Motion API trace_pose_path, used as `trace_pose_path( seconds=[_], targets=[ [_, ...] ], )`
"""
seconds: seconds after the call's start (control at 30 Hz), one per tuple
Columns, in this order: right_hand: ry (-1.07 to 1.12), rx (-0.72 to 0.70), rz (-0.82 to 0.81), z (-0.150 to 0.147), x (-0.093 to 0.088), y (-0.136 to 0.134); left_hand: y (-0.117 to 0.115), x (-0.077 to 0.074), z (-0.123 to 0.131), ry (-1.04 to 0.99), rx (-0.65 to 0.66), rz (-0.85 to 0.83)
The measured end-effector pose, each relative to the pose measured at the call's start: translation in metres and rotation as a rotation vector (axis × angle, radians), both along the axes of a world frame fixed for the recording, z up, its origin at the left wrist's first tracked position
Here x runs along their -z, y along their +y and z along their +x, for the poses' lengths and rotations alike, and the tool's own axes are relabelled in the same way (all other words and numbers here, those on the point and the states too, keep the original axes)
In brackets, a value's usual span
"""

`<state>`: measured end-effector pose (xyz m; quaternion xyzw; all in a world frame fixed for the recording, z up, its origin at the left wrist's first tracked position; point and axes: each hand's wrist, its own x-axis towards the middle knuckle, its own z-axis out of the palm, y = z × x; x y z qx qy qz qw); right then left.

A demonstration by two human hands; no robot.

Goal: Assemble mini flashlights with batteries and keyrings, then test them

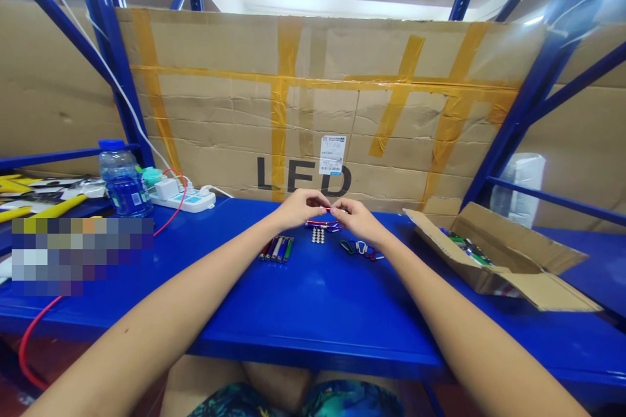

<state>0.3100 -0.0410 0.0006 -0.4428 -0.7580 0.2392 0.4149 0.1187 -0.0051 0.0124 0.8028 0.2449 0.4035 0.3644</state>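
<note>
Grip: my left hand (299,207) and right hand (356,218) each pinch one end of a slim red metal tube (327,209), held just above the blue metal bench (313,312), behind a cluster of small silver button cells (318,235). Risk: fingertip hold is thin; a slip likely drops it onto the cells and scatters them.

Blue metal counter (313,312): smooth, glossy paint. Brown cardboard wall sheet (220,110): matt, creased. Thin red tube (327,209): shiny, metallic-looking.
</note>
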Motion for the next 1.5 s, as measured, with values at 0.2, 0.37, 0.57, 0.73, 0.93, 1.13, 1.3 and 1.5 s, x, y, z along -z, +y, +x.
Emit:
trace_pose_path(
  seconds=[0.2, 0.37, 0.57, 0.73, 0.93, 1.13, 1.3, 1.5],
  targets=[
    [-0.087, 0.057, 0.004, 0.013, 0.011, 0.04, 0.025, 0.001, 0.0, 0.172, -0.228, 0.204],
    [-0.372, 0.162, 0.153, 0.015, 0.014, 0.065, 0.046, 0.01, -0.004, 0.302, -0.306, 0.22],
    [-0.571, 0.147, 0.206, 0.006, 0.018, 0.075, 0.072, 0.026, -0.008, 0.397, -0.305, 0.207],
    [-0.633, 0.109, 0.162, 0.006, 0.03, 0.083, 0.083, 0.038, -0.008, 0.453, -0.313, 0.155],
    [-0.663, 0.1, 0.139, 0.012, 0.036, 0.084, 0.084, 0.043, -0.005, 0.491, -0.282, 0.112],
    [-0.625, 0.057, 0.091, 0.013, 0.034, 0.078, 0.083, 0.042, -0.004, 0.537, -0.235, 0.074],
    [-0.609, 0.05, 0.065, 0.012, 0.035, 0.077, 0.078, 0.04, -0.006, 0.55, -0.22, 0.051],
    [-0.594, 0.033, 0.072, 0.01, 0.031, 0.071, 0.072, 0.039, -0.009, 0.529, -0.133, 0.015]
  ],
)
